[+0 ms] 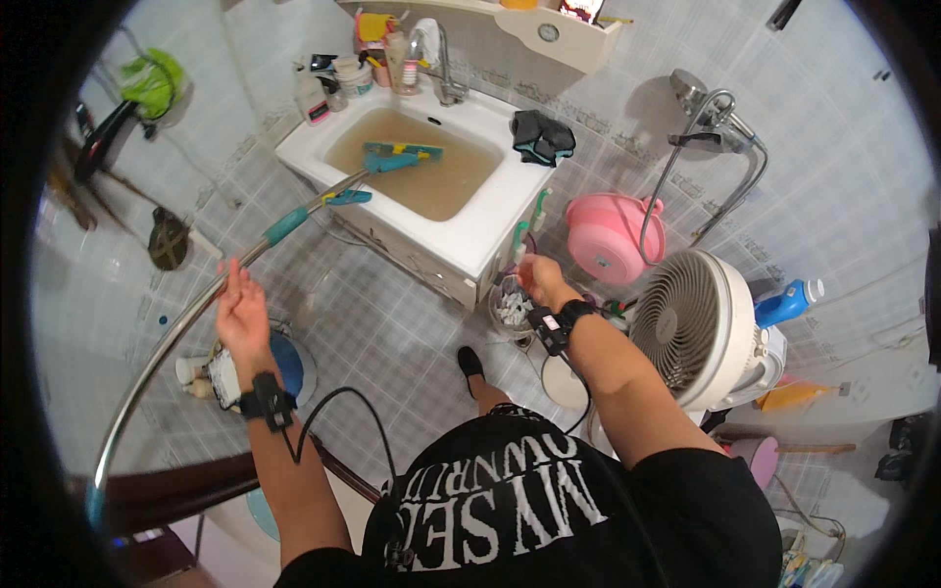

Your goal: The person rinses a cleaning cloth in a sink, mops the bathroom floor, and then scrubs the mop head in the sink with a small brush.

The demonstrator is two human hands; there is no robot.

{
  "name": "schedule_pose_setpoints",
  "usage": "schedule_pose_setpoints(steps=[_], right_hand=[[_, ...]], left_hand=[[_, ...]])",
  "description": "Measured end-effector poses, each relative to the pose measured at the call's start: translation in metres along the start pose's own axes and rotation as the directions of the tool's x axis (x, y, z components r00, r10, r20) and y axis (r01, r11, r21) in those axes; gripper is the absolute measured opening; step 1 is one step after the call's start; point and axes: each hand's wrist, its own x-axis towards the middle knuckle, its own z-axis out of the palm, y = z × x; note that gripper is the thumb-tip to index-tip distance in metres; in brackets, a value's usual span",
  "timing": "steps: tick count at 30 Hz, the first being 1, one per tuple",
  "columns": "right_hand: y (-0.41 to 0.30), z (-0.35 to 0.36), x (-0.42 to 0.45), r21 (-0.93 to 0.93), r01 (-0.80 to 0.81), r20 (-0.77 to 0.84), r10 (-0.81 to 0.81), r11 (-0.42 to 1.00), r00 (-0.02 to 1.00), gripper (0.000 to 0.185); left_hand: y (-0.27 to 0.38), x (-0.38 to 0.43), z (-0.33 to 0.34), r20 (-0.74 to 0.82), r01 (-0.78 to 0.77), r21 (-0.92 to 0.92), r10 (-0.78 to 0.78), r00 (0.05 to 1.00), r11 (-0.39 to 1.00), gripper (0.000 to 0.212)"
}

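Note:
A sponge mop has its teal and yellow head (393,158) in the brownish water (459,180) of a white washbasin (507,198). Its long metal pole (165,345) slopes over the basin's front rim down to the lower left. My left hand (244,312) is palm up with fingers extended, fingertips overlapping the pole; whether they touch it is unclear. My right hand (542,279) is beside the vanity cabinet, above a clear waste bin (511,309) holding crumpled white paper. Green-handled brushes (520,235) hang just beyond it on the cabinet's side. Its fingertips are partly hidden.
Dark gloves (542,138) lie on the basin's right corner. A pink basin (614,239) leans against the tiled wall below a shower mixer (709,121). A white fan (691,331) stands close to my right forearm. A blue bucket (294,367) is beneath my left wrist. Bottles (312,95) line the basin's back left.

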Motion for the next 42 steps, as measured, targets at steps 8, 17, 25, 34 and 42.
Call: schedule_pose_setpoints(steps=[8,17,25,34,42], right_hand=[[0.059,-0.015,0.127,0.104,-0.388,-0.048,0.394,0.916,0.918,0.026],[0.057,0.015,0.169,-0.218,-0.245,0.093,0.270,0.945,0.958,0.024],[0.088,-0.009,0.209,0.097,-0.329,-0.037,0.334,0.939,0.942,0.021],[0.121,-0.007,0.214,0.474,-0.255,-0.136,0.356,0.843,0.924,0.018],[0.094,0.007,0.168,0.731,-0.202,-0.050,0.346,0.652,0.937,0.014]], left_hand=[[0.018,0.011,0.030,-0.080,-0.064,0.535,0.126,0.989,0.842,0.043],[0.032,0.041,0.031,-0.121,-0.128,0.711,0.299,0.946,0.692,0.046],[0.025,0.074,0.052,-0.084,-0.166,0.737,0.333,0.939,0.655,0.047],[0.034,0.091,0.063,-0.033,-0.128,0.752,0.231,0.972,0.647,0.051],[0.043,0.096,0.064,0.019,-0.123,0.780,0.174,0.985,0.613,0.050]])
